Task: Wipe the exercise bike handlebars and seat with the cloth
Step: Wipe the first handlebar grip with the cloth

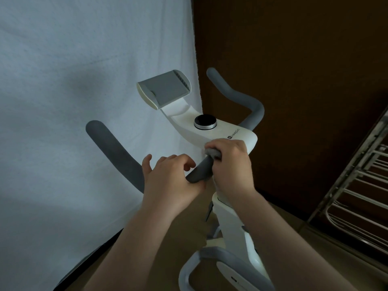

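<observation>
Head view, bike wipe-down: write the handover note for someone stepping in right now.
Right hand grips the grey cloth against the inner handlebar where it meets the white console.
Left hand holds that bar's lower end, fingers loosely curled.
Done: cannot tell which parts are already wiped.
Left: the outer grips, far grip, and the seat, which is out of view.

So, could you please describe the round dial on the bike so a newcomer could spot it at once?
Start at the white exercise bike in front of the pale sheet. Follow its white console between the two grey handlebar horns. The dial sits on top, just behind the right hand: the only round, glossy black disc with a silver rim.
</observation>
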### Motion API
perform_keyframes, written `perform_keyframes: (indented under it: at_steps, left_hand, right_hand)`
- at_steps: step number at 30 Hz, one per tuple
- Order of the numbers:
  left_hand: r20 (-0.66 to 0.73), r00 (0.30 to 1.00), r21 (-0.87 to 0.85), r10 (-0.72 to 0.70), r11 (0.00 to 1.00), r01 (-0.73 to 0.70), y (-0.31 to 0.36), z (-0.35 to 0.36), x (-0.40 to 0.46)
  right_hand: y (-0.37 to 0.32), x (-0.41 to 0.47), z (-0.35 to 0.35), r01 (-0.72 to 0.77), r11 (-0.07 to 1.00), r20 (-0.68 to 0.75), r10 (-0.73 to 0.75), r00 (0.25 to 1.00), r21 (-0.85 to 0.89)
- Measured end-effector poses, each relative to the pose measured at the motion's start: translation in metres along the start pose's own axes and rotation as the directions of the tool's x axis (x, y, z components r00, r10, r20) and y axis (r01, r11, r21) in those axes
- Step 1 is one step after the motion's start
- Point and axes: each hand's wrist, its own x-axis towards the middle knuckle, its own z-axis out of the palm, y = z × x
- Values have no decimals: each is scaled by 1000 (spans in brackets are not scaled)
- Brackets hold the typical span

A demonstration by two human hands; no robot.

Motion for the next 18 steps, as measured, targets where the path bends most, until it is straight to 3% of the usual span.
perform_keyframes:
  at_steps: [5, 8, 12, 16, 18]
  left_hand:
    - [1, 1000, -43, 30, 999, -30, 6, 5, 10]
    - [-8, 1000, -61, 21, 998, -21, 10, 11, 13]
    - [-43, 998, -108, 48, 993, -52, 10, 15, 13]
    - [-49, 998, -132, 41, 990, -47, 11, 16, 8]
    - [-39, 999, -158, 38, 986, -44, 11, 13, 7]
  right_hand:
    - [6, -12, -4, 48, 995, -81, -41, 996, 83]
    - [3, -14, 0, -36, 998, -120, 43, 992, 58]
    - [5, -28, -8, -86, 993, -50, 91, 995, 85]
    - [7, -33, -10, -84, 996, -98, 84, 992, 2]
    - [-1, -40, -7, -88, 995, -52, 90, 995, 41]
